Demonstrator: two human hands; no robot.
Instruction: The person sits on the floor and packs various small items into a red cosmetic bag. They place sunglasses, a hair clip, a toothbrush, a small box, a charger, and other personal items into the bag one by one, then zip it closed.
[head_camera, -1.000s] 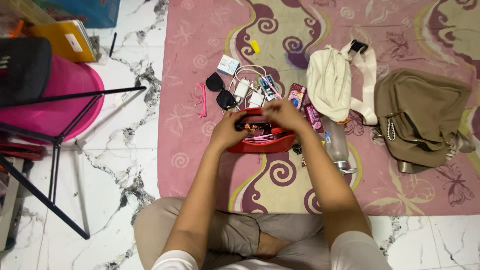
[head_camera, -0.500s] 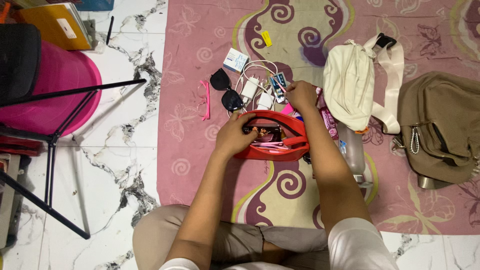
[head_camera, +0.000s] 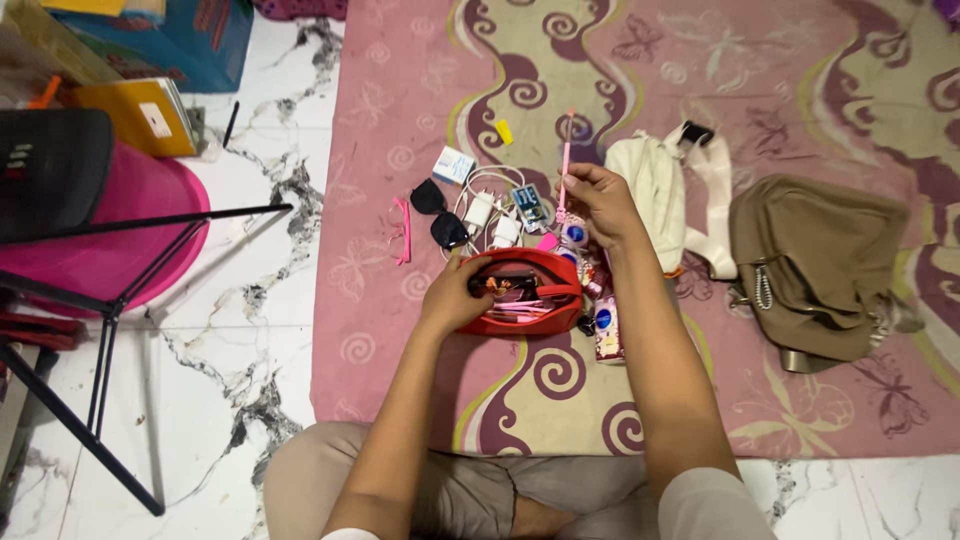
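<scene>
**Pink pen lifted clear of the clutter**

Since half a second ago the right hand (head_camera: 598, 203) has risen from the small items, now pinching a slim pink pen (head_camera: 565, 165) upright above the white chargers (head_camera: 492, 212). Fingers closed round its lower end. Left hand (head_camera: 455, 293) grips the near-left edge of the open red fabric pouch (head_camera: 520, 295), which lies on the pink patterned rug (head_camera: 800, 60). Black sunglasses (head_camera: 438, 211) just left of the chargers; cream waist bag (head_camera: 655, 190) and tan backpack (head_camera: 815, 260) to the right.

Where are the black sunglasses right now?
In the head view, the black sunglasses lie on the rug left of the white chargers, just right of the pink glasses, above the left hand.
</scene>
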